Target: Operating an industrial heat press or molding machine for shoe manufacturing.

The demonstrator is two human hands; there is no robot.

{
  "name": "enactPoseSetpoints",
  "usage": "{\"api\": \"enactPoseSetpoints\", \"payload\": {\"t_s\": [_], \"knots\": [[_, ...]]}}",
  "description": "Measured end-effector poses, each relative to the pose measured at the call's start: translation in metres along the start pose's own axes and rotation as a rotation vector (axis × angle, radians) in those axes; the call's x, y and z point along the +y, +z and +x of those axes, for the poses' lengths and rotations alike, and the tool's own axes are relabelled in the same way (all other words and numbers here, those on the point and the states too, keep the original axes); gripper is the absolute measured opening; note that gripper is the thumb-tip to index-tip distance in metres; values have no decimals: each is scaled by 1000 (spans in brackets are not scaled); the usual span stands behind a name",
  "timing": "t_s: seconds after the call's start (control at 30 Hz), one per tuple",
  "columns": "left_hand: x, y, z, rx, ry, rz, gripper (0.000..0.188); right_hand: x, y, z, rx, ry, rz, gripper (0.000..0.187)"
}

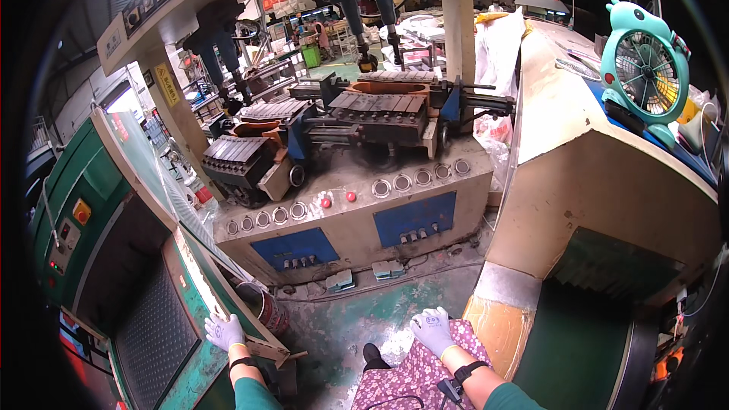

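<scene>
My left hand (224,332), in a pale grey-white knit glove, rests against the worn edge (199,277) of the green machine at the left. Its fingers are slightly apart and hold nothing that I can see. In a matching glove, my right hand (433,331) is over the purple flowered apron (414,370), by the tan conveyor machine's corner. The fingers of that hand are loosely bent and a little apart, with no object visible in them. Dark bands circle both wrists. Ahead stands a pressing machine (357,205) with metal-slatted clamps (377,110) and a row of round buttons.
The green machine (83,159) has a dark textured belt (156,342). A bucket (262,307) stands beside it. At the right is a tan housing (588,159) over a dark green belt (581,349), with a teal fan (645,68) on top. Pedals (340,281) lie on the floor.
</scene>
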State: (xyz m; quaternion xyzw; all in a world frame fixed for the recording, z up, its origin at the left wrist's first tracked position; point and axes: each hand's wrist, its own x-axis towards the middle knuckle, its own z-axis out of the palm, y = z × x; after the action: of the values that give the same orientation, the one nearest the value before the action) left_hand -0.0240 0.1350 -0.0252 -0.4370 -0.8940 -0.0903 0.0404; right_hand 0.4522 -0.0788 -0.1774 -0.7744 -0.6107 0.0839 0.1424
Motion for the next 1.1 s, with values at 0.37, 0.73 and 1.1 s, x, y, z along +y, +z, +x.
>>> {"api": "enactPoseSetpoints", "payload": {"t_s": [0.37,0.73,1.1], "knots": [[1,-2,-3,12,12,-38,76,0,0,0,13,3,19,26],[2,-2,-3,0,14,-25,76,0,-1,-1,25,10,27,26],[2,-1,-2,-12,10,-7,76,-1,-5,-3,55,-1,38,26]]}}
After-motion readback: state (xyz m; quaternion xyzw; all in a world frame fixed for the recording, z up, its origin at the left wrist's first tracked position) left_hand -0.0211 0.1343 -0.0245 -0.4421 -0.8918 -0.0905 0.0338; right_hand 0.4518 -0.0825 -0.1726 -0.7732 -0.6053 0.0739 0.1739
